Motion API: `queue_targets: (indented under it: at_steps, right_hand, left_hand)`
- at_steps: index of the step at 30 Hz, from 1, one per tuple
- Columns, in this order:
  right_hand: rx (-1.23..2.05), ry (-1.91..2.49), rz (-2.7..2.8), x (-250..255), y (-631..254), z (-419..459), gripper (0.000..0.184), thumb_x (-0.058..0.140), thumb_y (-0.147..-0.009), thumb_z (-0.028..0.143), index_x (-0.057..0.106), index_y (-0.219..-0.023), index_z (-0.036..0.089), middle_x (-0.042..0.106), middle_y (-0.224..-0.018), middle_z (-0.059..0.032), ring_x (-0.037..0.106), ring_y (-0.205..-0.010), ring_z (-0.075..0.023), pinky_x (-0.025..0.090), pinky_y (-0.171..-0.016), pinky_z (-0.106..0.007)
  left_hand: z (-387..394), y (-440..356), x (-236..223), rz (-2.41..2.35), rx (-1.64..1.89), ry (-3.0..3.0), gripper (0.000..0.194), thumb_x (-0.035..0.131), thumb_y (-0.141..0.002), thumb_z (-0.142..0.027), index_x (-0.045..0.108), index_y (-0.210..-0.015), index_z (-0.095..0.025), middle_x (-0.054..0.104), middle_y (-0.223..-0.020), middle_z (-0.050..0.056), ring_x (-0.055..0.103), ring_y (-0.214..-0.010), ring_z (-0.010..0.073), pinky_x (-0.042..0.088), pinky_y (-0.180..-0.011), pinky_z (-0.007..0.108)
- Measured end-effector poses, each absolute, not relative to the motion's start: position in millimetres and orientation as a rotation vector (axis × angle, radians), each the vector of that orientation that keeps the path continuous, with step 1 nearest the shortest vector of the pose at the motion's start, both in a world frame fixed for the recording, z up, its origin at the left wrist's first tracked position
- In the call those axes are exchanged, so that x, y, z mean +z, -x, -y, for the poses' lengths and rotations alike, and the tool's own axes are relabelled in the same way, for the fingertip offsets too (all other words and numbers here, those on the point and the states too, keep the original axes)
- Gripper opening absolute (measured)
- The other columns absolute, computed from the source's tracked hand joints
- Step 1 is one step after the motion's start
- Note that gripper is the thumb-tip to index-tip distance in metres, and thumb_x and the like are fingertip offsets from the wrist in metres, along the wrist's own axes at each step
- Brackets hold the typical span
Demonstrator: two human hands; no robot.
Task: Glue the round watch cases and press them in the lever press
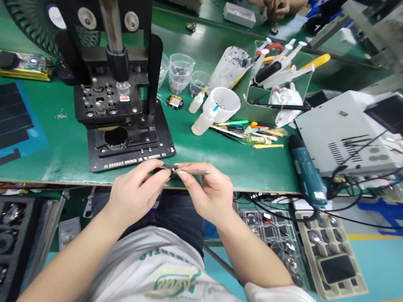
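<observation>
At the front edge of the green bench, my left hand [139,189] is closed, pinching a small dark part [168,167] between thumb and fingers. Opposite it, my right hand [210,190] grips a thin metal tool that looks like tweezers [199,172]; its tip end meets the dark part. The fingers hide much of both items. Just beyond my hands stands a black press [133,154] with an upright shaft, a pin block and a dark recess in its base plate.
Right of the press are plastic cups [180,72], a small bottle [197,100], loose hand tools [255,132] and a holder of tools [279,87]. A teal heat gun [307,170] stands by a grey machine [345,138]. Parts trays [338,287] sit below. A co-worker's hands [270,2] are across the bench.
</observation>
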State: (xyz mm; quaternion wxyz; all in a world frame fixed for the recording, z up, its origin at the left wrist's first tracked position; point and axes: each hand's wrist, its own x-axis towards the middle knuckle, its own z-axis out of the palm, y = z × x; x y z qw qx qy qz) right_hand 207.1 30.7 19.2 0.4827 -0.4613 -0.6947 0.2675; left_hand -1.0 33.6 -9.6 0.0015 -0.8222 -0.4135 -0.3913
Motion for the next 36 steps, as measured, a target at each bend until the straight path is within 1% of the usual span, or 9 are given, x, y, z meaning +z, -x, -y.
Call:
queue_targets:
  at_steps: [5,12,18,22,25,27,31,34,36]
  right_hand:
    - [0.614,1.063,1.71,18,-208,-32,0.013,0.072,-0.102,0.017,0.074,-0.107,0.028,0.084,-0.105,-0.0028,0.082,-0.103,-0.022,0.067,-0.098,-0.042]
    - [0.573,1.071,1.788,21,-208,-31,0.01,0.071,-0.102,0.019,0.071,-0.103,0.028,0.084,-0.099,-0.0005,0.082,-0.096,-0.0212,0.056,-0.115,-0.052]
    - [0.516,1.115,1.822,23,-205,-30,0.007,0.07,-0.103,0.022,0.069,-0.103,0.029,0.083,-0.096,-0.0011,0.081,-0.092,-0.0226,0.053,-0.116,-0.055]
    - [0.493,1.081,1.788,20,-202,-27,0.013,0.07,-0.101,0.016,0.069,-0.105,0.029,0.082,-0.098,-0.0004,0.08,-0.096,-0.0219,0.052,-0.117,-0.053]
    - [0.445,1.075,1.685,18,-209,-30,0.011,0.065,-0.105,0.019,0.066,-0.108,0.029,0.079,-0.098,-0.0018,0.079,-0.099,-0.0224,0.056,-0.112,-0.049]
    - [0.388,1.204,1.75,18,-223,-37,0.006,0.061,-0.107,0.024,0.065,-0.111,0.027,0.078,-0.1,-0.0052,0.078,-0.097,-0.0245,0.06,-0.1,-0.045]
    - [0.152,1.672,2.132,17,-254,-56,0.024,0.056,-0.107,0.03,0.072,-0.121,0.017,0.079,-0.097,-0.0142,0.074,-0.089,-0.033,0.056,-0.08,-0.046]
    - [-0.107,1.723,2.103,18,-260,-57,0.029,0.063,-0.106,0.032,0.076,-0.125,0.015,0.08,-0.103,-0.0177,0.074,-0.094,-0.0351,0.056,-0.082,-0.048]
    - [0.007,1.508,2.092,19,-254,-49,0.023,0.067,-0.106,0.031,0.08,-0.12,0.019,0.083,-0.106,-0.0139,0.076,-0.095,-0.0301,0.058,-0.086,-0.046]
  left_hand:
    - [-30,1,-7,1.271,-1.148,2.557,0.017,0.068,-0.104,-0.019,0.07,-0.121,-0.02,0.079,-0.121,0.011,0.08,-0.098,0.0209,0.063,-0.079,0.028]
    - [-22,1,-5,1.311,-1.007,2.474,0.022,0.068,-0.103,-0.02,0.071,-0.125,-0.024,0.08,-0.123,0.009,0.079,-0.09,0.0195,0.06,-0.071,0.029]
    - [-20,-2,-3,1.319,-1.017,2.454,0.023,0.067,-0.103,-0.018,0.067,-0.126,-0.022,0.08,-0.122,0.009,0.076,-0.083,0.0194,0.053,-0.064,0.032]
    - [-24,-7,4,1.327,-0.977,2.45,0.015,0.071,-0.103,-0.027,0.066,-0.116,-0.022,0.079,-0.116,0.01,0.073,-0.084,0.0217,0.052,-0.066,0.035]
    - [-28,-8,7,1.321,-1.001,2.454,0.014,0.073,-0.102,-0.032,0.066,-0.11,-0.022,0.076,-0.113,0.01,0.071,-0.089,0.0243,0.053,-0.072,0.037]
    - [-29,-8,8,1.314,-1.024,2.466,0.015,0.074,-0.101,-0.031,0.066,-0.11,-0.023,0.075,-0.115,0.011,0.07,-0.093,0.0251,0.054,-0.077,0.039]
    - [-29,-4,7,1.3,-1.067,2.481,0.014,0.074,-0.101,-0.024,0.064,-0.11,-0.023,0.074,-0.117,0.01,0.069,-0.1,0.0249,0.053,-0.084,0.039]
    - [-28,-1,5,1.276,-1.046,2.484,0.015,0.075,-0.099,-0.019,0.064,-0.11,-0.023,0.073,-0.118,0.009,0.067,-0.104,0.0257,0.05,-0.085,0.039]
    - [-28,1,4,1.253,-1.031,2.474,0.019,0.076,-0.099,-0.017,0.065,-0.112,-0.024,0.073,-0.12,0.01,0.066,-0.109,0.0272,0.048,-0.087,0.04]
